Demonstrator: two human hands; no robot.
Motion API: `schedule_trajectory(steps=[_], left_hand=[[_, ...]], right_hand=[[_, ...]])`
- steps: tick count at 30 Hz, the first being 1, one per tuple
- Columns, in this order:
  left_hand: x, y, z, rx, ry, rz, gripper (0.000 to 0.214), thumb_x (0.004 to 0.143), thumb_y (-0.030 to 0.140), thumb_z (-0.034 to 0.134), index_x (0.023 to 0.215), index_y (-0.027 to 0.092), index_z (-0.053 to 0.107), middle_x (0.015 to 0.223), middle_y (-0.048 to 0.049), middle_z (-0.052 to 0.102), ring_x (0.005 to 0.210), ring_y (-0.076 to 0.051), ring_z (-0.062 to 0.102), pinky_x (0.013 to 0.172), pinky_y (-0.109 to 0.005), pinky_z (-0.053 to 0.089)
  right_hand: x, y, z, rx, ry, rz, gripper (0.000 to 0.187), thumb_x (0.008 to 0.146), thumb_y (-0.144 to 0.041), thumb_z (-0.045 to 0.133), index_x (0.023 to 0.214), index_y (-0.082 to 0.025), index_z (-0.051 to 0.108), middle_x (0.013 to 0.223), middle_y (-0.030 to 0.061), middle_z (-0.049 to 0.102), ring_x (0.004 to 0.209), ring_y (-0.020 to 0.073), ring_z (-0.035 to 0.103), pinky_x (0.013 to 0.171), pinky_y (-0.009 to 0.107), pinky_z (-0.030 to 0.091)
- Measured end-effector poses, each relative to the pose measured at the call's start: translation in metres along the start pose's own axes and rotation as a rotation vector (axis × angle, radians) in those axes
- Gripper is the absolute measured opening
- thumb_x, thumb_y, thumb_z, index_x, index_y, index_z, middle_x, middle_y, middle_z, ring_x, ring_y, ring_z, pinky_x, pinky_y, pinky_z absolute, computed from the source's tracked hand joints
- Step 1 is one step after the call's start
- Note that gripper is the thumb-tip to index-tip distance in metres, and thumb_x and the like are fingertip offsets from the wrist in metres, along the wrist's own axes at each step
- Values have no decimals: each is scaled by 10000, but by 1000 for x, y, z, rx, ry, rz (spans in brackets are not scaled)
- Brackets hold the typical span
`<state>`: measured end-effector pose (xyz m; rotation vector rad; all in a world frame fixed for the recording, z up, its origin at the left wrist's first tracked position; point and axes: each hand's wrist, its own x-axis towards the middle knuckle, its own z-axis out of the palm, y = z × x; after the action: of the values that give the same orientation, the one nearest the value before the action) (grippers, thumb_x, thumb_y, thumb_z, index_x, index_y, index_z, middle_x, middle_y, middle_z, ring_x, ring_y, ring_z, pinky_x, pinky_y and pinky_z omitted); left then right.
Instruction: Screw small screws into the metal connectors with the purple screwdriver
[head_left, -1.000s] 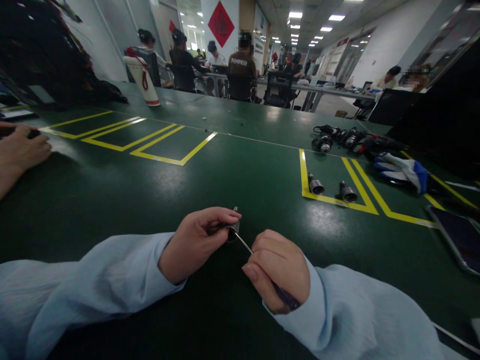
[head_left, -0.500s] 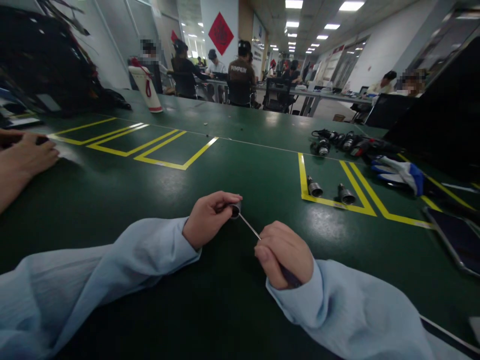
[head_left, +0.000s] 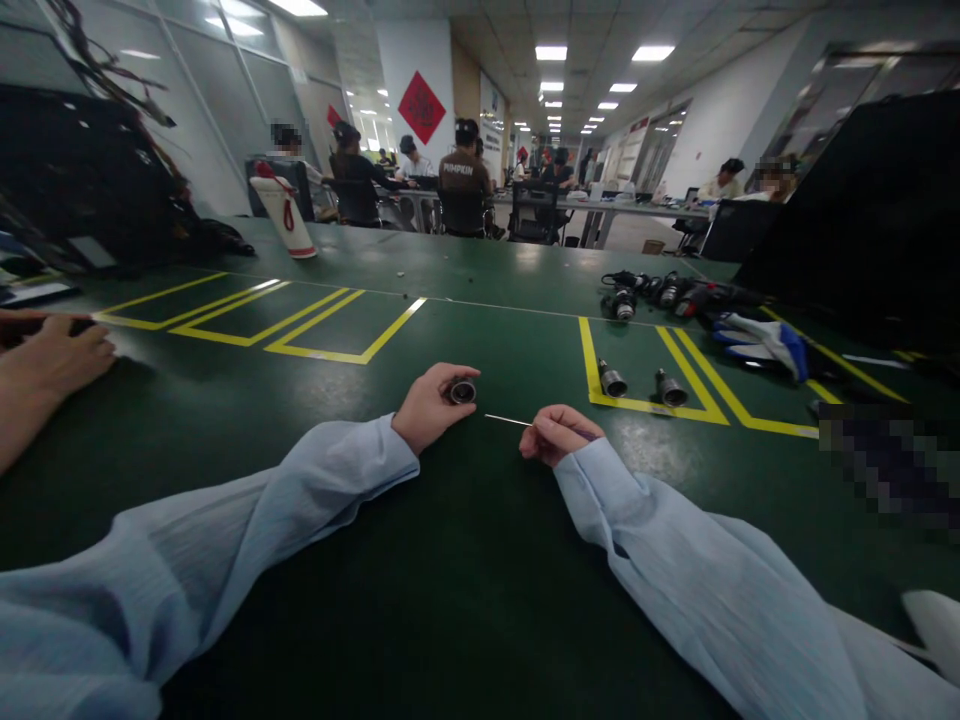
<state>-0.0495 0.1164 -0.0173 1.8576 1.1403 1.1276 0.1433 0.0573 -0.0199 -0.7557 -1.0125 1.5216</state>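
Note:
My left hand is closed around a round metal cup-shaped part, its open end turned toward me. In my right hand is a screwdriver with a thin bright shaft; most of its dark handle is hidden in my fingers. The shaft points left at the metal part, and a small gap separates its tip from it. Two similar metal parts, a left one and a right one, lie on the green table inside a yellow tape outline.
A blue and white glove and a bundle of dark cables with metal connectors lie at the right. A white cup stands at the back left. Another person's hand rests at the left edge.
The screwdriver's tip has come out of the metal part, and my right hand has turned so the shaft lies nearly level. My left hand has tilted the part's opening toward me.

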Motion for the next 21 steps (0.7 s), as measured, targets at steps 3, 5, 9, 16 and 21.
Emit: schedule_trajectory(steps=[3,5,9,16,21], left_hand=[[6,3,-2,138,-24,101,416,611,290,664,992,148,578,987,-73,547,884,-180,550,776,-306,455],[9,6,-4,259,-39,184,389,629,334,652,969,155,592,968,-75,534,875,-187,532,738,-294,447],[15,10,-5,518,-128,351,351,655,399,626,902,152,590,902,-71,528,842,-197,504,732,-313,408],[25,5,2,604,-219,334,380,620,414,655,822,148,475,741,-12,523,665,-155,483,611,-278,380],[29,3,3,518,-244,278,329,605,361,668,747,158,451,668,28,485,581,-112,454,525,-220,343]], right_hand=[[2,-2,-2,49,-55,38,217,630,-358,654,672,-159,580,587,16,662,503,99,568,539,236,441],[5,-2,-3,66,-86,40,228,648,-377,628,680,-153,599,608,32,669,514,102,570,541,236,442],[12,-1,-5,67,-94,12,237,643,-387,624,668,-151,620,623,39,676,520,104,568,540,235,440],[20,-4,-4,-22,-26,-51,227,639,-384,642,611,-160,616,585,23,669,510,106,569,563,249,447],[21,-4,2,-135,-12,-121,254,662,-412,614,599,-165,612,589,22,664,531,105,561,569,246,443]])
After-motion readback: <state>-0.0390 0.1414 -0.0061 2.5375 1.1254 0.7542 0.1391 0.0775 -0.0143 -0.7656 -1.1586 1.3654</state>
